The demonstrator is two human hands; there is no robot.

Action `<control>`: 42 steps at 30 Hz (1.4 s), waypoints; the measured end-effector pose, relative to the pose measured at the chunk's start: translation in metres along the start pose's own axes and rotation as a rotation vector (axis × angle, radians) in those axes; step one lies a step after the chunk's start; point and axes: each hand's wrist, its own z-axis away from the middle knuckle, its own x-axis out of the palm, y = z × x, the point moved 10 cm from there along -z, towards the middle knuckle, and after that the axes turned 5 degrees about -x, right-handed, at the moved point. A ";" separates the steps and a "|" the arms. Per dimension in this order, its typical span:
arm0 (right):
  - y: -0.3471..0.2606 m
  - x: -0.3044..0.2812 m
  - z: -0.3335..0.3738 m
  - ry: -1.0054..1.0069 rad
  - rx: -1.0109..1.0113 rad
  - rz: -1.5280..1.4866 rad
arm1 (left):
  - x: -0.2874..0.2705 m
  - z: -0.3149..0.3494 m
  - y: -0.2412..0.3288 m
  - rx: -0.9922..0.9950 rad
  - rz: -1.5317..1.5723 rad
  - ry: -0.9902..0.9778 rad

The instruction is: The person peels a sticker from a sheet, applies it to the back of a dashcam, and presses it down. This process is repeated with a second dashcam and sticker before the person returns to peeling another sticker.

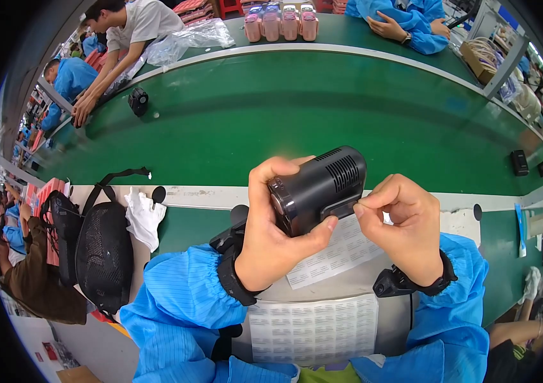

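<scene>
Cupping the device, likely stiff and best held round its barrel, the left hand sits beside the right hand, pinched, contents unclear.

Rm beyond R hand over mid grn worktop; blk bag blocks L side.

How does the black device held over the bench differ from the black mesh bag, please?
The device looks hard and smooth, with slotted vents, while the bag shows soft mesh. The device is gripped in the left hand; the bag rests beside the white cloth. Both are black.
</scene>
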 end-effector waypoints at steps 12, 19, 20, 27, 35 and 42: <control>0.007 -0.004 -0.007 0.121 -0.078 -0.190 | 0.007 0.007 -0.025 -0.178 0.275 -0.071; 0.018 0.023 -0.007 -0.194 0.064 -0.127 | 0.012 0.008 -0.022 -0.172 0.257 -0.139; 0.018 0.024 -0.009 -0.226 0.078 -0.185 | 0.012 0.007 -0.022 -0.206 0.314 -0.118; 0.033 0.024 -0.012 -0.254 0.288 -0.570 | 0.008 0.003 -0.026 -0.291 0.400 -0.120; 0.035 0.021 -0.016 -0.273 0.245 -0.254 | 0.009 0.003 -0.028 -0.321 0.228 -0.087; 0.067 0.021 -0.027 -0.431 0.160 -0.270 | -0.002 -0.002 -0.055 -0.522 0.213 -0.050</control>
